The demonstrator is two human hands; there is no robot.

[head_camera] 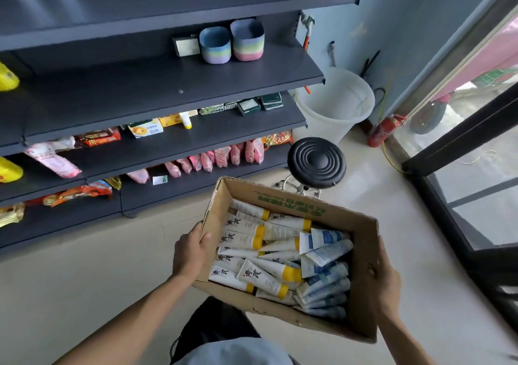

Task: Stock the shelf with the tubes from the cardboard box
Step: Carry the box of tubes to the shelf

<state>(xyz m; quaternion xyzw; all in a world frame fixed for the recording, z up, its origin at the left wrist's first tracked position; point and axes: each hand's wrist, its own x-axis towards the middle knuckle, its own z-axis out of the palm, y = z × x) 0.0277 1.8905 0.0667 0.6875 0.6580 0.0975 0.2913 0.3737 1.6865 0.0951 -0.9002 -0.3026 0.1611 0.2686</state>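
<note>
I see the cardboard box (361, 241) low and centre, my left hand (190, 249) and right hand (385, 283) clamped on opposite walls — tubes (252, 275) heaped inside, shelf (168, 84) upper left.

Dark shelf (196, 84) — two striped cups (231, 43) on it; snack packets (218, 158) lower down

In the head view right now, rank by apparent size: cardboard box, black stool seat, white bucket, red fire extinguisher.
1. cardboard box, though nearest the camera
2. white bucket
3. black stool seat, close to the bucket, so unsure
4. red fire extinguisher
</note>
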